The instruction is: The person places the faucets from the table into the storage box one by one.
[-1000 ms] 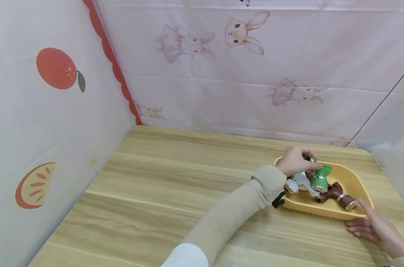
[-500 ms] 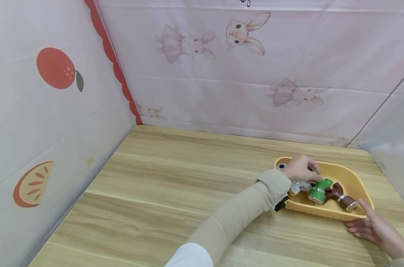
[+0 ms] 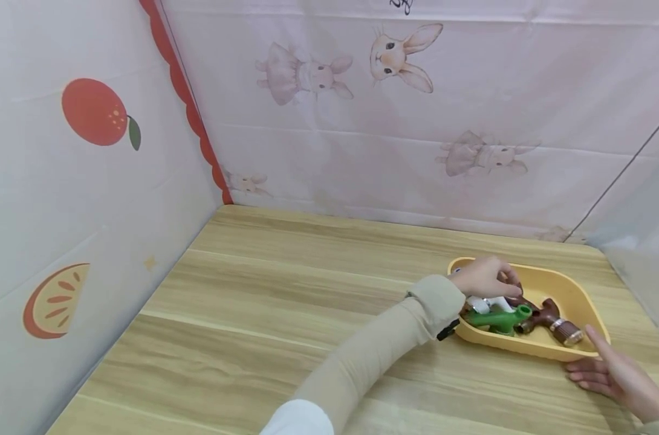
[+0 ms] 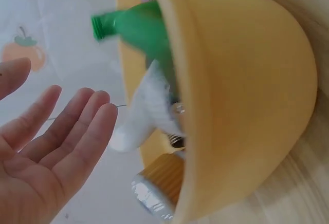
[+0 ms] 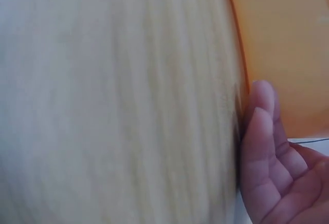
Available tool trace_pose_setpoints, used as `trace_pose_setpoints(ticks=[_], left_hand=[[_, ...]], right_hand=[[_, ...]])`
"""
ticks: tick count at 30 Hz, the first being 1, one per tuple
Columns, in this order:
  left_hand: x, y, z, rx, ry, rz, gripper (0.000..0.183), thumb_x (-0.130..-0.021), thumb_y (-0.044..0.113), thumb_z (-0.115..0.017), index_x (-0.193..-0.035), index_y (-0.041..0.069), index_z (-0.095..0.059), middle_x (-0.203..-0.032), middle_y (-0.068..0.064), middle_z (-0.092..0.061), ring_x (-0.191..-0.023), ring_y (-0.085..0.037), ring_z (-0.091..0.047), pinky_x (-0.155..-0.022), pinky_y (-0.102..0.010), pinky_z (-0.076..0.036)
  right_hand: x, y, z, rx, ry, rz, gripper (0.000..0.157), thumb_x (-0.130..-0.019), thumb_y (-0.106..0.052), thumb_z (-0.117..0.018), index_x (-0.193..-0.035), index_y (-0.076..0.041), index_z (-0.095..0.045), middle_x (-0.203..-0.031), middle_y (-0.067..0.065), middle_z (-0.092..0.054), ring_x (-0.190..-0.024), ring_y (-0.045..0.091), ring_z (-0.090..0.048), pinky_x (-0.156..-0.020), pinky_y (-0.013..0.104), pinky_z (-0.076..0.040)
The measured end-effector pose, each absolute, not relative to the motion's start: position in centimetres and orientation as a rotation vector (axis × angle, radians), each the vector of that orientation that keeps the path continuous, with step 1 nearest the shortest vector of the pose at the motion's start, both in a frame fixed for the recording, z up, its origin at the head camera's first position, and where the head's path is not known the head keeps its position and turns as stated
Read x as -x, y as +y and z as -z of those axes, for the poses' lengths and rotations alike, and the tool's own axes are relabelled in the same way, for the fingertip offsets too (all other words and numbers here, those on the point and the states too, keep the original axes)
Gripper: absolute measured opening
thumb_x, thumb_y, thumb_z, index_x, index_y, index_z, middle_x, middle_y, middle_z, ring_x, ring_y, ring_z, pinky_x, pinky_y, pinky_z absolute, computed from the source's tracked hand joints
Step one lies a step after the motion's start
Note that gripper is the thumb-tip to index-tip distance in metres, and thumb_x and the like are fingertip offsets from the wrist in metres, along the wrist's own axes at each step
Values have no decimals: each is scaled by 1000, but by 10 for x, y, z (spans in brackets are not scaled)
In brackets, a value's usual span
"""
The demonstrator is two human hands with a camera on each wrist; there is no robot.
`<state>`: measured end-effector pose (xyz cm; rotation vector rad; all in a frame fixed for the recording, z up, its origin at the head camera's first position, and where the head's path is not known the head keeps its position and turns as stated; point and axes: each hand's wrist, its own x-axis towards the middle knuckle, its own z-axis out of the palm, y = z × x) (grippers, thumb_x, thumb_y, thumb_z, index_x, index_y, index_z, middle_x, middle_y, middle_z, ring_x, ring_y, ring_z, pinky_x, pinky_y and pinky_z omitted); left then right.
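My left hand [image 3: 484, 278] is over the left half of a yellow plastic bin [image 3: 571, 284]. In the left wrist view the left hand's fingers [image 4: 77, 147] are loosely extended, apart from the pieces. Inside the bin lie tap-like plastic pieces: a green one [image 3: 498, 318], a white one [image 3: 493, 304] and a brown one [image 3: 549, 314] with a ribbed knob. A yellow ribbed knob [image 4: 162, 180] with a shiny end shows in the left wrist view. My right hand [image 3: 615, 371] holds the bin's near right corner, thumb over the rim and fingers outside.
The bin stands near the right end of a wood-grain table [image 3: 286, 302]. A pink rabbit-print sheet [image 3: 329, 133] rises behind the table, and a white fruit-print sheet [image 3: 35, 193] stands on the left. A pale panel is at the right.
The green piece, earlier under the left hand's fingers, has shifted left and now lies across the bin's near left side. The left hand has let go of it. The right hand has stayed put.
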<state>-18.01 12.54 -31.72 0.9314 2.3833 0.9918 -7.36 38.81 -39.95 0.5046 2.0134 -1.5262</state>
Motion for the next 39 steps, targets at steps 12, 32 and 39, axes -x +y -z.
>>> trace_pose_setpoints(ticks=[12,32,39], left_hand=[[179,95,305,-1058,2348,-1180,12,-90,22,-59,-95,13,-65,-82,7,-61,-66,1,-51,-59,-11,-42],[183,6,307,-1102,2345,-1581,6,-87,8,-59,-84,3,-61,-75,-1,-57,-64,-6,-50,-59,-17,-46],[175,-31,305,-1105,2474,-1640,7,-87,9,-59,-89,3,-62,-77,-2,-59,-67,-6,-52,-61,-18,-46]], right_hand=[[63,394,380,-522,2587,1358,62,-94,-47,-38,-124,6,-46,-68,-8,-62,-59,9,-60,-55,24,-52],[72,273,329,-208,2834,1691,15,-89,-21,-59,-84,-7,-60,-65,-7,-62,-54,9,-57,-51,21,-49],[74,240,320,59,3120,1462,24,-84,-20,-66,-97,0,-61,-72,-1,-65,-58,4,-58,-51,17,-45]])
